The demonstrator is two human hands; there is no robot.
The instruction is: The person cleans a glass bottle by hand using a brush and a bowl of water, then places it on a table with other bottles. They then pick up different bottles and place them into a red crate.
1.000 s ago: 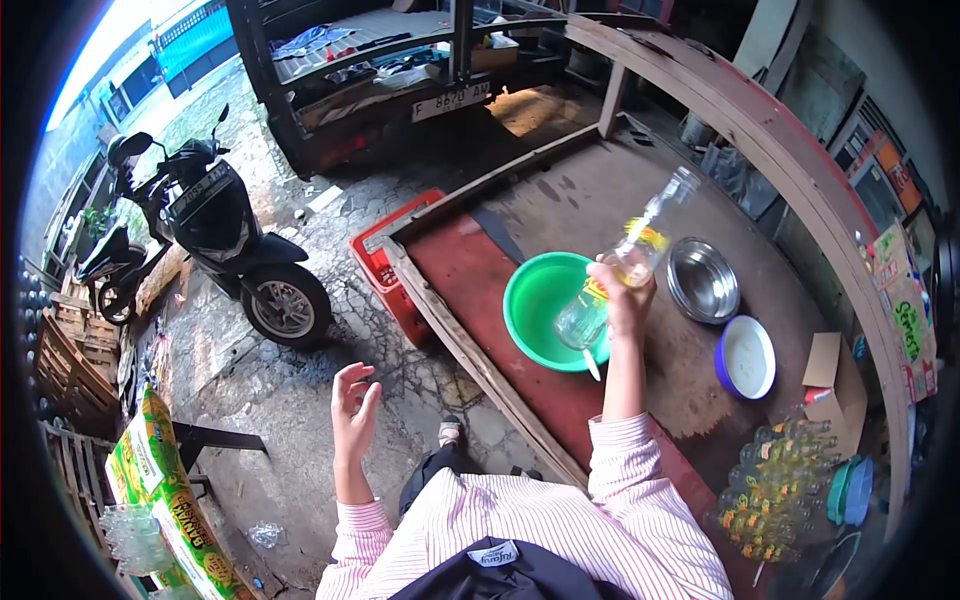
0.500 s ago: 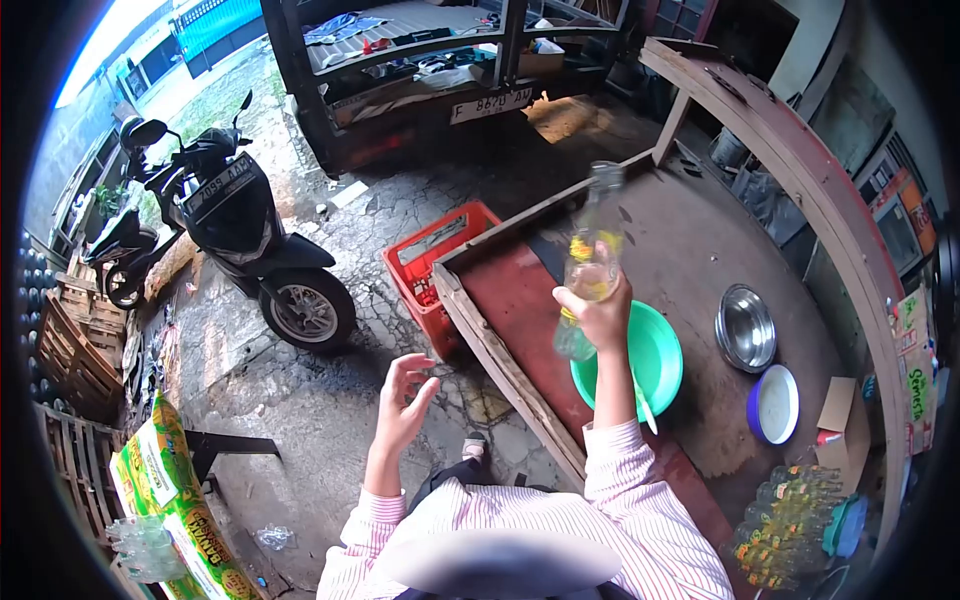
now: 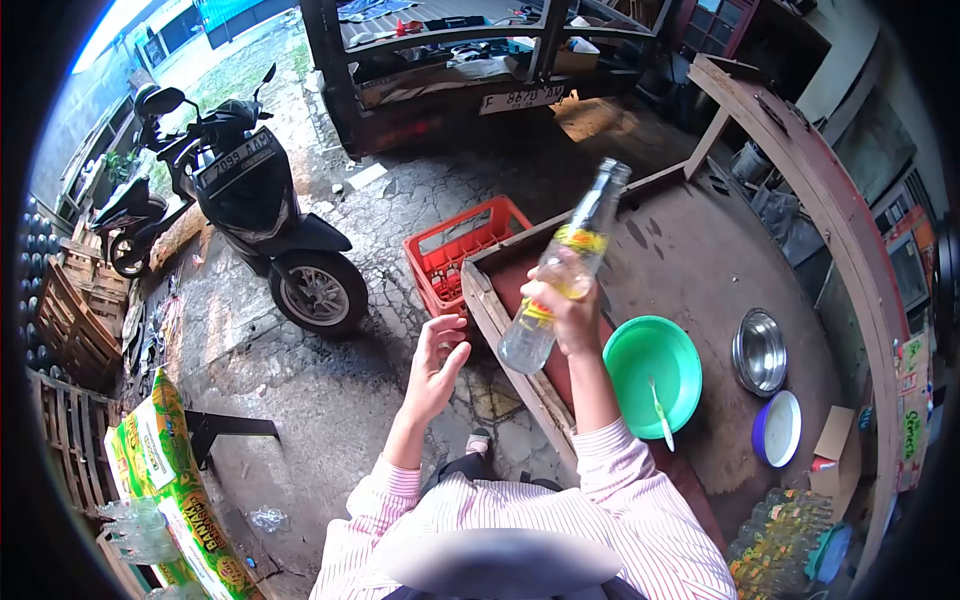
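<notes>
A clear glass bottle [image 3: 583, 240] with yellow-and-red bands is wrapped in the fingers of my right hand [image 3: 568, 312]. It tilts with its neck up and to the right, above the table's near edge. My left hand [image 3: 437, 370] holds nothing; its fingers are apart and slightly curled, left of the bottle's base. Behind my right wrist, a green basin [image 3: 620, 350] sits on the table [image 3: 690, 260], and a light-handled brush or spoon [image 3: 661, 410] leans inside it. Beyond my left hand, the red crate [image 3: 490, 225] stands on the ground with some bottles in it.
Metal bowls [image 3: 760, 352] and a purple-rimmed bowl [image 3: 776, 430] sit to the right. Several banded bottles [image 3: 785, 535] lie at lower right beside a cardboard box [image 3: 835, 450]. A wooden rail [image 3: 520, 375] edges the table. A motorbike [image 3: 260, 220] and a green-yellow sack [image 3: 175, 480] are to the left.
My right hand has brought the bottle left, away from over the basin, and tilted it further. My left hand has shifted right and up in view. The camera view has also shifted.
</notes>
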